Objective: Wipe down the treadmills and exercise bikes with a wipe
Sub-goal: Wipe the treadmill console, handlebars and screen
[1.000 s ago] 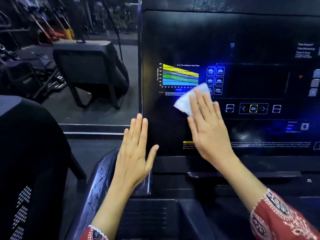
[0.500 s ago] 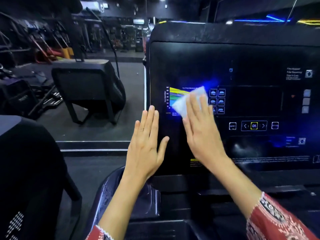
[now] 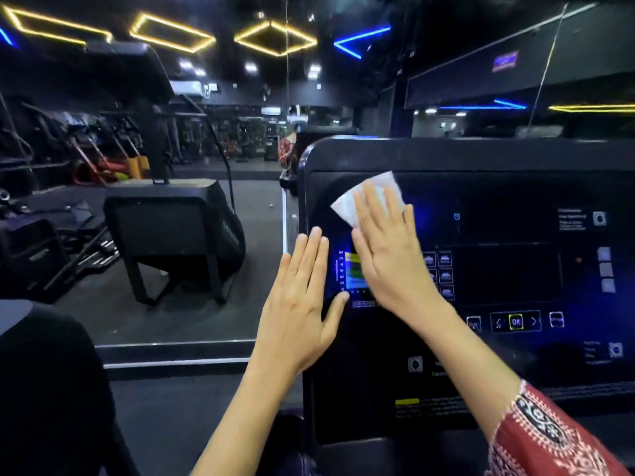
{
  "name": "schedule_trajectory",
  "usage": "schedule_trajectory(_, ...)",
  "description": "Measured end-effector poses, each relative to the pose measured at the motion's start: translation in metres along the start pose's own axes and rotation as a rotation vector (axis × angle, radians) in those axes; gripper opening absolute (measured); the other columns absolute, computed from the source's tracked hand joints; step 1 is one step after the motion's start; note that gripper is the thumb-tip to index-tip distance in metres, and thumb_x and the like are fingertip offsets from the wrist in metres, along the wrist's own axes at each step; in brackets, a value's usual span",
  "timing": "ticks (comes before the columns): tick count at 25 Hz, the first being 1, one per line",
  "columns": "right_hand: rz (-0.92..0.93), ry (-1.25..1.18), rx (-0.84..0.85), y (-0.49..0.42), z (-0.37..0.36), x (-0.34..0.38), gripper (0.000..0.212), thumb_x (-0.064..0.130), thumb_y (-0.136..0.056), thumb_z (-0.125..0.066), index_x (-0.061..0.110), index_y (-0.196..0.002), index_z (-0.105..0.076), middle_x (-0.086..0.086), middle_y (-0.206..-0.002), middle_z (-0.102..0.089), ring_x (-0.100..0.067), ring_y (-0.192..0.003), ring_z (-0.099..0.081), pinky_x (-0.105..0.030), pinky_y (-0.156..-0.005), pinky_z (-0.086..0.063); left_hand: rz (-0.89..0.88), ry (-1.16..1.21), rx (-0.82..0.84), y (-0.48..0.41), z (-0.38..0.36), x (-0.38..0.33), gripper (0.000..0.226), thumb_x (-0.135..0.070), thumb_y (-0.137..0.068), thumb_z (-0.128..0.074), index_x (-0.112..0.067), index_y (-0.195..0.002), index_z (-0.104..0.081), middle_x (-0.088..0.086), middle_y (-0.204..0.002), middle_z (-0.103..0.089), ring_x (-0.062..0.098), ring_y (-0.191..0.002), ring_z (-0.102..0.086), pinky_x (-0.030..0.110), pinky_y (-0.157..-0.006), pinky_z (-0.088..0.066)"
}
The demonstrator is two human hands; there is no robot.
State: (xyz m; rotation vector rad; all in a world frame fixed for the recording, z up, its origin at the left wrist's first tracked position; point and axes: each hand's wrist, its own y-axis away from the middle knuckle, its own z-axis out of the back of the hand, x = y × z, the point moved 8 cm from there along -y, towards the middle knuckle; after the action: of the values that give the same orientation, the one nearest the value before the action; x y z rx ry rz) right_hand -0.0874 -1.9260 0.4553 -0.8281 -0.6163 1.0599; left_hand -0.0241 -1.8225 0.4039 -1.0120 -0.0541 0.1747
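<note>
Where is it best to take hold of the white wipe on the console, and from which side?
Best grip: the free left corner of the wipe, approached from the upper left: the right hand presses the rest flat on the console with straight fingers.
</note>
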Motion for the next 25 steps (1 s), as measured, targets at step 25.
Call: schedule_trajectory(25, 0.027, 0.206, -0.047, 0.036, 0.038, -0.08, 0.05, 0.028, -0.102, -0.028, 0.009, -0.148, -0.033, -0.008, -0.155, -0.029, -0.027, -0.143, -0.026, -0.047, -0.115, -0.02, -0.124, -0.274, -0.029, -0.092, -0.012, -0.022, 0.071, -0.048, -0.091, -0.037, 0.0, -0.143, -0.038, 0.022, -0.152, -0.027, 0.036, -0.14, -0.027, 0.047, -0.113, -0.012)
